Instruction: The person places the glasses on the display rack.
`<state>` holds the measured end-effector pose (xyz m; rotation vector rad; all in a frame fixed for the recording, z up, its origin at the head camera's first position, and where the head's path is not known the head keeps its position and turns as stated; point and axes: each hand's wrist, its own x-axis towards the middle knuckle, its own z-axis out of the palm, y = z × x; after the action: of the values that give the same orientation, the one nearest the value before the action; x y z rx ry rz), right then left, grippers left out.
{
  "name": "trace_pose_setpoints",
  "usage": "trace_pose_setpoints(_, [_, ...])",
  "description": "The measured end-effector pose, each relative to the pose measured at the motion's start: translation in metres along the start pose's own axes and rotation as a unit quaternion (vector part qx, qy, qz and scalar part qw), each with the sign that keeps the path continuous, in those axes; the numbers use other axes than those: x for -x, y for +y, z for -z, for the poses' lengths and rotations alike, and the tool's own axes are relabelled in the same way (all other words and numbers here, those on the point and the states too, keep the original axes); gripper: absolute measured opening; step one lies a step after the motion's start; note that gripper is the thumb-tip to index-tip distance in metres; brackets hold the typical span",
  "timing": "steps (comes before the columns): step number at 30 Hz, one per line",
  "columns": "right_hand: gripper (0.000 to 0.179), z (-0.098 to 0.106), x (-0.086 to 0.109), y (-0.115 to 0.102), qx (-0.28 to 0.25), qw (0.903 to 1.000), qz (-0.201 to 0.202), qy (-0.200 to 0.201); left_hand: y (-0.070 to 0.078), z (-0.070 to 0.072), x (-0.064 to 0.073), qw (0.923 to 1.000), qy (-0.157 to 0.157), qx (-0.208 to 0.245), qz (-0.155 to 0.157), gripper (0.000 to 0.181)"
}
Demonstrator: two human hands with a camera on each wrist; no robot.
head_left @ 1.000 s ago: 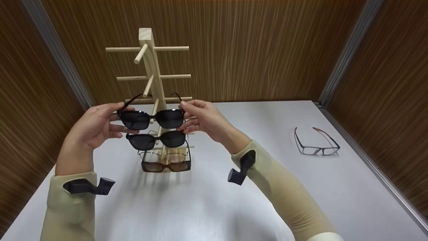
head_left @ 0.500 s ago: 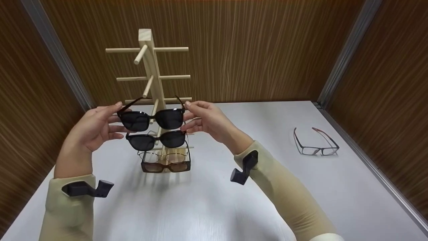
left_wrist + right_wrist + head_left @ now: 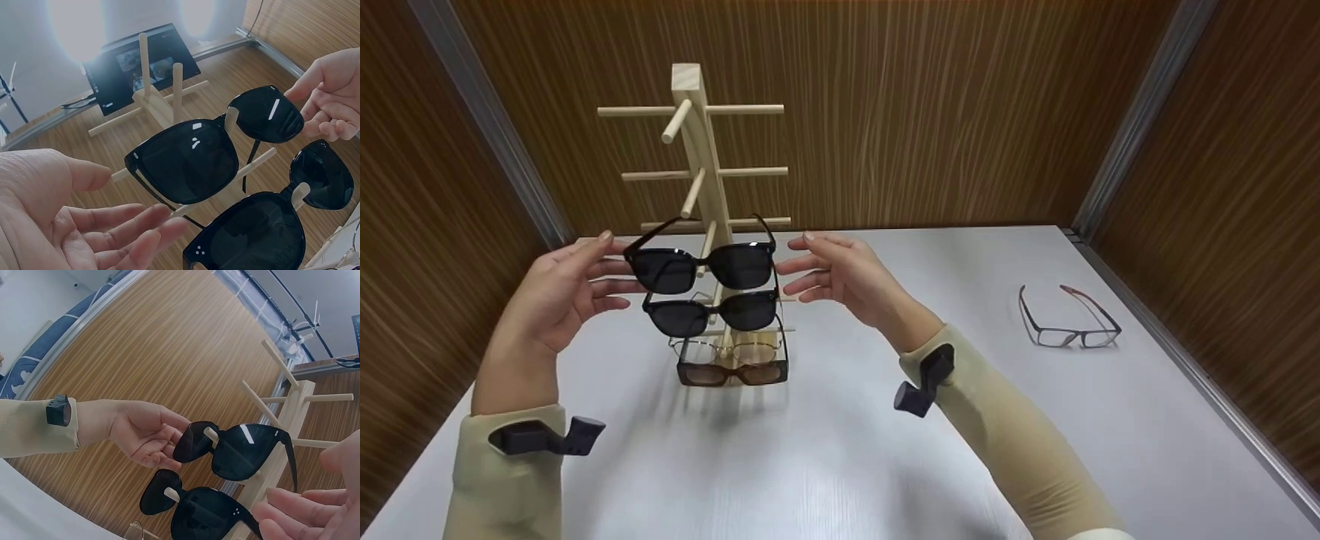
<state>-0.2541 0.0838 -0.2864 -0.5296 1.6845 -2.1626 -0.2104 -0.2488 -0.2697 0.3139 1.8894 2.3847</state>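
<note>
A pair of black sunglasses (image 3: 741, 266) hangs on a wooden display stand (image 3: 706, 161), its bridge over a front peg and its temples reaching back. My left hand (image 3: 556, 289) is at the sunglasses' left side, thumb raised and fingers spread, gripping nothing. On the other side my right hand (image 3: 847, 277) stands just off the frame with its fingers loosely extended. Directly below hangs a second pair of black sunglasses (image 3: 679, 319). Lower down are thin wire-framed glasses (image 3: 755, 352) and brown-tinted sunglasses (image 3: 733, 373). In the left wrist view the upper sunglasses (image 3: 188, 160) rest on their peg.
Bare pegs (image 3: 746, 109) stick out from the stand's upper part. Dark-framed eyeglasses (image 3: 1069, 337) lie with temples unfolded on the white table (image 3: 885, 442) at right. Wood-grain panels (image 3: 930, 112) enclose the back and sides.
Both hands have let go of the upper sunglasses and drawn outward, left hand to the left and right hand to the right. The sunglasses stay on the stand.
</note>
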Motion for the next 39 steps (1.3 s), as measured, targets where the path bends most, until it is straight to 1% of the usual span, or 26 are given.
trace_pose_setpoints(3, [0.038, 0.003, 0.003, 0.003, -0.006, 0.9999, 0.011, -0.011, -0.004, 0.002, 0.003, 0.9998, 0.001, 0.006, -0.019, 0.024])
trace_pose_setpoints(6, [0.038, 0.007, 0.007, 0.005, -0.015, 0.9995, 0.022, -0.019, -0.009, 0.004, 0.006, 0.9984, -0.008, 0.013, -0.055, 0.027])
trace_pose_setpoints(9, [0.037, 0.011, 0.012, 0.008, -0.029, 0.9988, 0.031, -0.023, -0.013, 0.006, 0.008, 0.9953, -0.019, 0.027, -0.091, 0.028])
trace_pose_setpoints(12, [0.036, 0.015, 0.015, 0.01, -0.042, 0.998, 0.039, -0.025, -0.018, 0.009, 0.01, 0.9927, -0.026, 0.043, -0.11, 0.028])
trace_pose_setpoints(15, [0.036, 0.018, 0.019, 0.013, -0.056, 0.9972, 0.046, -0.022, -0.023, 0.011, 0.013, 0.9915, -0.025, 0.054, -0.115, 0.029])
trace_pose_setpoints(19, [0.037, 0.022, 0.025, 0.018, -0.07, 0.9963, 0.048, -0.017, -0.029, 0.014, 0.018, 0.9901, -0.025, 0.055, -0.127, 0.029])
trace_pose_setpoints(22, [0.038, 0.026, 0.028, 0.022, -0.072, 0.9961, 0.049, -0.017, -0.033, 0.016, 0.021, 0.9871, -0.033, 0.066, -0.142, 0.03])
trace_pose_setpoints(25, [0.037, 0.03, 0.03, 0.026, -0.072, 0.996, 0.05, -0.017, -0.036, 0.019, 0.024, 0.9848, -0.04, 0.08, -0.149, 0.03])
trace_pose_setpoints(34, [0.031, 0.044, 0.04, 0.04, -0.087, 0.9951, 0.04, -0.025, -0.052, 0.024, 0.029, 0.9822, -0.058, 0.11, -0.141, 0.033])
trace_pose_setpoints(37, [0.032, 0.048, 0.043, 0.044, -0.087, 0.9953, 0.038, -0.023, -0.058, 0.026, 0.031, 0.9833, -0.053, 0.109, -0.136, 0.033])
trace_pose_setpoints(39, [0.033, 0.051, 0.044, 0.048, -0.085, 0.9956, 0.035, -0.02, -0.061, 0.027, 0.034, 0.9851, -0.042, 0.1, -0.133, 0.032])
